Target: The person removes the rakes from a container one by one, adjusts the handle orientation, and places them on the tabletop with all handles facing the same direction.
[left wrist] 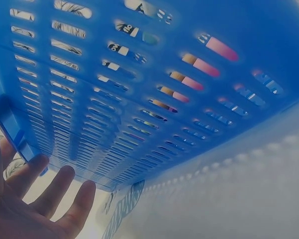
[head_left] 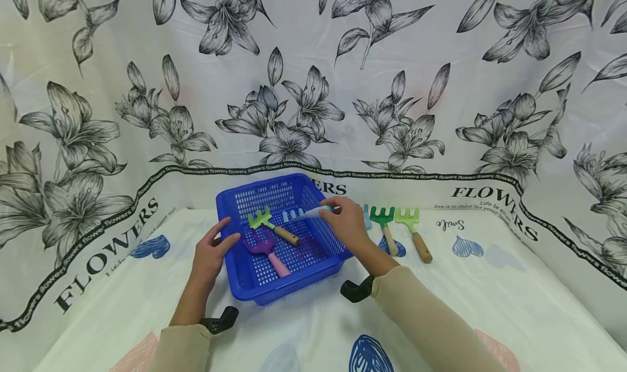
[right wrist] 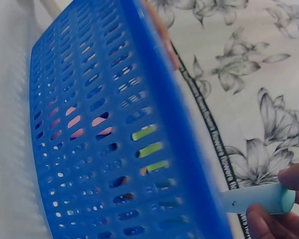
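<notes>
A blue slotted plastic basket (head_left: pixel 294 286) stands in front of me. My left hand (head_left: pixel 209 258) holds its left rim, the thumb over the edge and the other fingers (left wrist: pixel 54 191) outside, spread and bent. My right hand (head_left: pixel 349 225) pinches the end of a small pale blue toy garden rake (head_left: pixel 313 212), its tines pointing left above the basket. Its pale handle (right wrist: pixel 256 198) shows in the right wrist view. Inside the basket lie a light green rake (head_left: pixel 279 229) with a wooden handle and a purple hand fork (head_left: pixel 264 246) with a pink handle.
Right of the basket lie a dark green rake (head_left: pixel 387 228), a light green rake (head_left: pixel 416 236) and a blue tool (head_left: pixel 367 217) partly behind my right hand. A patterned white cloth (head_left: pixel 313 334) covers the table, with a flower-print curtain (head_left: pixel 313 35) behind.
</notes>
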Action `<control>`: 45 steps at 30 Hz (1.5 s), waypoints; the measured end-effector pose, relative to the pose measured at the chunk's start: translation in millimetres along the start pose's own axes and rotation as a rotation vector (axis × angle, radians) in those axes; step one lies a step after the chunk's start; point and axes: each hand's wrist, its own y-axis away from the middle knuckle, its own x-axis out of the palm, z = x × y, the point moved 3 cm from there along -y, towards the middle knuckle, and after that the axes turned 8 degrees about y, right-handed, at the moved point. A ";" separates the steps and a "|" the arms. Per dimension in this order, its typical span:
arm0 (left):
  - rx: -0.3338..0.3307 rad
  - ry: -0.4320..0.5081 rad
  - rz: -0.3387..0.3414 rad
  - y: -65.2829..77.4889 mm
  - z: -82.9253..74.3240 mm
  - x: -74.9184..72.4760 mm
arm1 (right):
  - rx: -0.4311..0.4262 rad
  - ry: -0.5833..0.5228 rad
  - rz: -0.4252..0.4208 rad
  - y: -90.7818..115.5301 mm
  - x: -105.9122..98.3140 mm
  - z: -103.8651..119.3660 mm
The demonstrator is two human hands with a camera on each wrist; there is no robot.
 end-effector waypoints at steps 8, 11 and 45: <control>0.000 0.005 0.009 -2.4 2.5 0.7 | 0.041 -0.087 0.012 5.8 -28.6 -3.1; -0.002 0.005 0.011 -3.2 3.2 1.0 | 0.062 -0.127 0.012 6.6 -38.5 -7.5; -0.009 0.002 0.016 -1.8 1.4 -1.0 | 0.186 -0.151 -0.124 36.2 -126.0 -84.2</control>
